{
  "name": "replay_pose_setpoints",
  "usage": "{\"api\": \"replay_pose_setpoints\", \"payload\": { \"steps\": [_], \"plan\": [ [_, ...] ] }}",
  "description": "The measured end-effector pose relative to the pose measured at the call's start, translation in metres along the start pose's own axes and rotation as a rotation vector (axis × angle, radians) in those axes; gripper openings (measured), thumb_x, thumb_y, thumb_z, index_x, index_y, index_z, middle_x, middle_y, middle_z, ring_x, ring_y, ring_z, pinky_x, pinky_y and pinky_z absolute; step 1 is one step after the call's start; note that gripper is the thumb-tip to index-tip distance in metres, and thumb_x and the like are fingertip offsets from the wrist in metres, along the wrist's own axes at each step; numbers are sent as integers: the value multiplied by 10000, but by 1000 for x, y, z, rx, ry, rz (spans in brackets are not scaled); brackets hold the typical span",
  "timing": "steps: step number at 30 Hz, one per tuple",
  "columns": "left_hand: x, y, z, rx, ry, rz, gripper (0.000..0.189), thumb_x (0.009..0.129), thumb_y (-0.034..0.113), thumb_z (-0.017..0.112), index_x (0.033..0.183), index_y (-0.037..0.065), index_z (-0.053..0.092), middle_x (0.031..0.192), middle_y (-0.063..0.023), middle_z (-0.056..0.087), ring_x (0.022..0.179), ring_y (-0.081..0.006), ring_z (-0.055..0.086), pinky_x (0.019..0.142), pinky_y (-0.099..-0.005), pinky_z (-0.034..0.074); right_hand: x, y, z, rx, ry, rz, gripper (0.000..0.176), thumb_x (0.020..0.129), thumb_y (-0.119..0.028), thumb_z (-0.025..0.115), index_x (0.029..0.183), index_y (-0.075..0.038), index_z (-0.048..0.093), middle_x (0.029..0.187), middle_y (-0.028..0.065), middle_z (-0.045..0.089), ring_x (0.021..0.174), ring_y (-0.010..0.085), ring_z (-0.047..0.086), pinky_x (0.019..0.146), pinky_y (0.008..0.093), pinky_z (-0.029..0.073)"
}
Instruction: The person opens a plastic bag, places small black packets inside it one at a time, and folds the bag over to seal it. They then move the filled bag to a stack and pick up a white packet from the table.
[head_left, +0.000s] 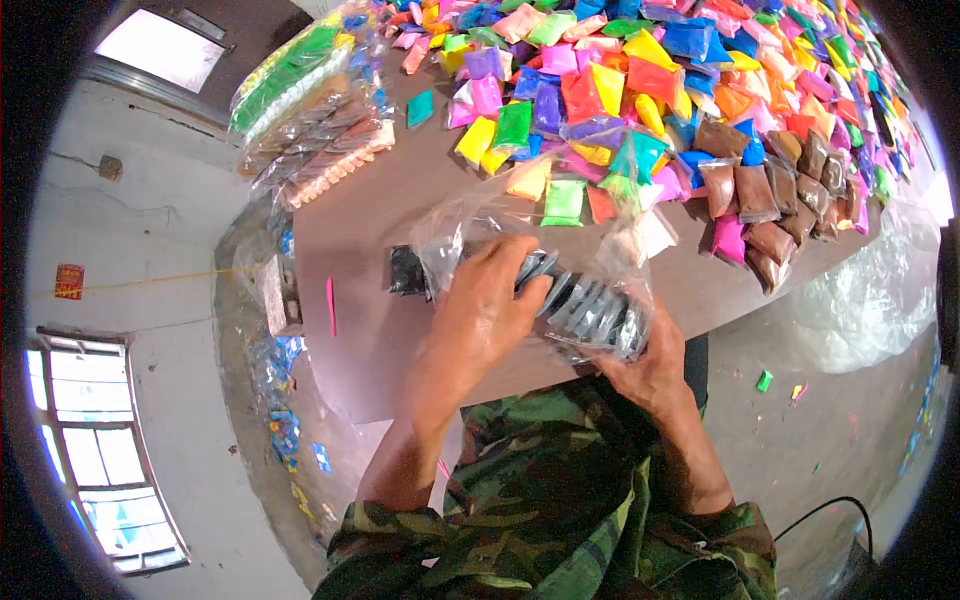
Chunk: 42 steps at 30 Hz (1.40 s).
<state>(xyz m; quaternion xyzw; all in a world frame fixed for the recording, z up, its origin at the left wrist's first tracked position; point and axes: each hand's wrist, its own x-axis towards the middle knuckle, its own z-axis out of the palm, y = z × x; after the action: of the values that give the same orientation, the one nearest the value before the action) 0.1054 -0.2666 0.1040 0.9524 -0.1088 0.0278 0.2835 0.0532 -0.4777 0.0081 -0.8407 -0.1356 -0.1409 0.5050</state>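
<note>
A clear plastic bag (455, 222) is in front of me at the near edge of the table, its loose mouth standing up toward the heap. Inside lies a row of small black packets (597, 310). My left hand (487, 300) is closed with thumb and fingers at the row's left end; its fingertips are partly hidden by plastic. Around the right end of the bag my right hand (655, 362) is closed, supporting the packets from below and the side. Another black packet (406, 270) lies on the table just left of the bag.
A big heap of colourful packets (650, 75) covers the far table (370, 350), with brown packets (755, 193) at its right. Stacked filled bags (315, 120) stand at the back left. A pink stick (331, 306) lies at left. Clear plastic sheeting (850, 300) hangs beyond the right edge.
</note>
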Motion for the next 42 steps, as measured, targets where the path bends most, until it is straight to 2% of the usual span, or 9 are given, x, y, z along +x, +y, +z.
{"api": "replay_pose_setpoints", "payload": {
  "steps": [6,10,14,16,20,22,31,34,42],
  "plan": [
    [-12,19,-22,-49,93,8,319,904,146,732,1182,16,645,1126,-189,706,1001,-400,690,827,-462,564,2,-7,-3,126,-41,127,794,678,-175,939,1379,-58,586,1329,181,671,1223,353,660,1029,437,526],
    [-51,24,-63,-204,60,-86,172,927,106,711,1083,33,702,1034,-130,737,885,-223,729,699,-354,577,-3,0,-1,103,-37,139,807,685,-209,946,1386,-54,578,1317,186,677,1210,353,667,1023,434,526],
    [-60,-64,-85,-137,230,-284,145,918,64,696,1056,53,739,932,-93,745,850,-135,702,672,-299,556,-7,5,3,97,-7,115,794,702,-233,940,1379,-38,575,1282,205,689,1166,370,685,995,441,538],
    [-45,-110,-84,-1,199,-354,234,942,84,675,1164,29,727,1010,-116,762,918,-153,703,790,-304,562,-7,4,4,68,4,94,784,707,-233,937,1372,-30,576,1274,206,692,1157,367,689,995,438,538],
    [-27,-174,-63,-105,158,-214,351,940,106,678,1282,27,674,1050,-118,744,912,-150,697,804,-312,556,-4,0,2,47,13,95,754,712,-227,931,1349,-19,585,1258,204,696,1146,350,696,994,431,536],
    [-14,-163,-66,-160,0,-370,378,921,158,708,1278,39,678,1007,-107,730,838,-159,703,726,-322,565,-2,-1,2,66,2,105,742,707,-216,938,1332,-14,592,1235,202,700,1134,342,699,984,424,538],
    [-25,-161,-78,-363,-206,-499,531,870,44,731,1371,-53,584,1122,-129,716,918,-174,697,786,-338,582,-4,4,5,90,24,128,761,705,-225,951,1337,-19,579,1234,213,691,1126,343,700,974,422,545],
    [-32,-165,-72,-419,-175,-405,593,875,68,733,1443,72,564,1273,-108,697,1015,-161,681,717,-316,563,-9,11,9,84,39,133,752,707,-225,954,1329,-19,584,1241,208,691,1128,333,700,979,419,544],
    [-28,-160,-76,-372,-205,-420,541,833,31,755,1345,25,581,1166,-85,677,1033,-171,684,790,-320,565,-6,9,7,73,26,145,753,696,-231,964,1318,-24,592,1245,196,689,1135,317,694,985,423,541]
  ]
}}
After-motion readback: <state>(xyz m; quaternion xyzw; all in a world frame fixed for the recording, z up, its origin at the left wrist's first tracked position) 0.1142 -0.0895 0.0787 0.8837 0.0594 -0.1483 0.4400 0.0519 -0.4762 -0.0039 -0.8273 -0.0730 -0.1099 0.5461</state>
